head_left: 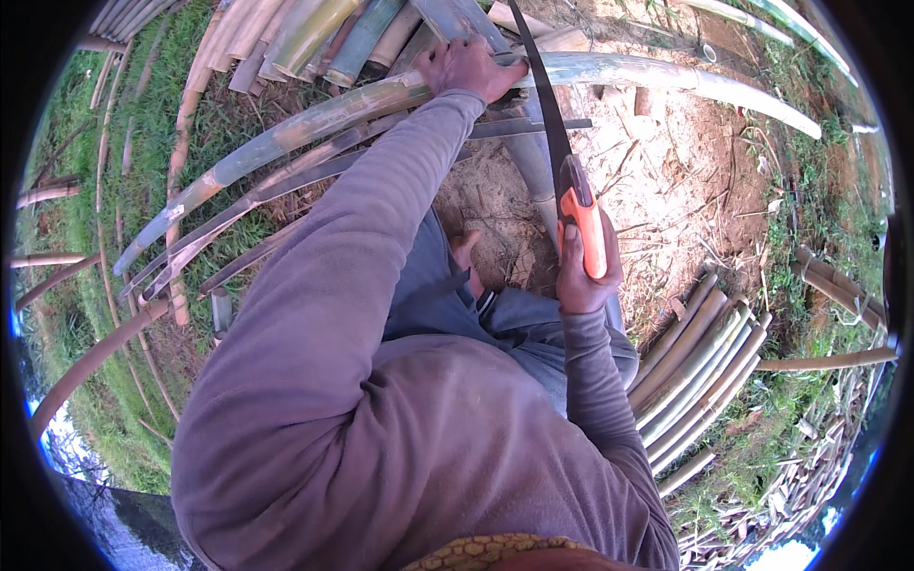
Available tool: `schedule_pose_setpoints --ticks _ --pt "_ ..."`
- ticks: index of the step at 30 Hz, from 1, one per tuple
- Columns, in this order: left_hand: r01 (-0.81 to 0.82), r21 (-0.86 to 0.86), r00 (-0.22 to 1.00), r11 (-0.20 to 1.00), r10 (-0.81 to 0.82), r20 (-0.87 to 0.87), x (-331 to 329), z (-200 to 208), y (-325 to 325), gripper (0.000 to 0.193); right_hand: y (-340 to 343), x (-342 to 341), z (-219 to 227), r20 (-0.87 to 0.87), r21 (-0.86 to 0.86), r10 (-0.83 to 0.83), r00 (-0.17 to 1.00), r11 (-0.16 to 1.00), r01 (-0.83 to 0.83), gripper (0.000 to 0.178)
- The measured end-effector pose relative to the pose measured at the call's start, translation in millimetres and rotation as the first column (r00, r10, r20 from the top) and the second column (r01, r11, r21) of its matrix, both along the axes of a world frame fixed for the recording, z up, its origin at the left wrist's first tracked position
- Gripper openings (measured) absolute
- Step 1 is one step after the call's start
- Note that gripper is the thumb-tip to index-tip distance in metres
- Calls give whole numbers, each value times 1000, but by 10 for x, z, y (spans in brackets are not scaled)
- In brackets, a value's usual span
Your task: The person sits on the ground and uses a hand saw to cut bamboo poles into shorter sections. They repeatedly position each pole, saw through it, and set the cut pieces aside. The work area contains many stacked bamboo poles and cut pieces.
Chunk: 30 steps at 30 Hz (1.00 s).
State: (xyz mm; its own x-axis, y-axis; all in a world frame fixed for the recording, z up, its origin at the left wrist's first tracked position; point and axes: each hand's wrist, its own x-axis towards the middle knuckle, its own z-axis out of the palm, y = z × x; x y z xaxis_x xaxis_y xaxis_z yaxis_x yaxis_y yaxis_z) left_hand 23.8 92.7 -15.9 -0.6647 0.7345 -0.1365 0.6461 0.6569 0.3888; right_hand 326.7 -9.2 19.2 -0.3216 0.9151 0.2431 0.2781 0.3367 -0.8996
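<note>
A long greenish bamboo pole [276, 141] lies crosswise in front of me, bent by the lens. My left hand [468, 70] grips it from above, its thumb pointing toward the saw blade. In my right hand [588, 276] is a handsaw [585, 228] with an orange and black handle and a long dark blade. The blade stands across the pole just right of my left hand; whether its teeth sit in a cut I cannot tell. Under the pole a thick bamboo support [531, 162] slants toward me.
Cut bamboo lengths [357, 43] are stacked at the far left of centre. Another bundle of bamboo pieces [695, 357] lies by my right side. Thin split strips [276, 190] rest left of my legs. Sawdust-covered soil [666, 190] spreads to the right, with grass at both sides.
</note>
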Motion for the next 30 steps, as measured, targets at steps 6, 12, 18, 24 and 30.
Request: schedule_pose_setpoints --ticks 6,12,18,24,30 --pt "32 110 981 993 -52 187 -173 83 -93 86 503 -638 -43 -82 15 -6 997 1000 8 47" --pt "270 32 900 962 -241 -363 -936 15 -1288 98 523 -617 150 -129 -189 -22 991 982 -2 54" --pt "215 -217 944 952 -260 -205 -1123 -80 -1426 53 454 -724 321 -127 -234 -16 992 972 -15 43" --pt "242 -213 929 947 -289 -231 -1177 -17 -1490 47 -465 228 479 0 -278 -19 1000 960 18 52" --pt "247 -181 933 952 -284 -222 -1179 -81 -1504 48 -472 187 369 -118 -252 -17 993 968 -13 59"
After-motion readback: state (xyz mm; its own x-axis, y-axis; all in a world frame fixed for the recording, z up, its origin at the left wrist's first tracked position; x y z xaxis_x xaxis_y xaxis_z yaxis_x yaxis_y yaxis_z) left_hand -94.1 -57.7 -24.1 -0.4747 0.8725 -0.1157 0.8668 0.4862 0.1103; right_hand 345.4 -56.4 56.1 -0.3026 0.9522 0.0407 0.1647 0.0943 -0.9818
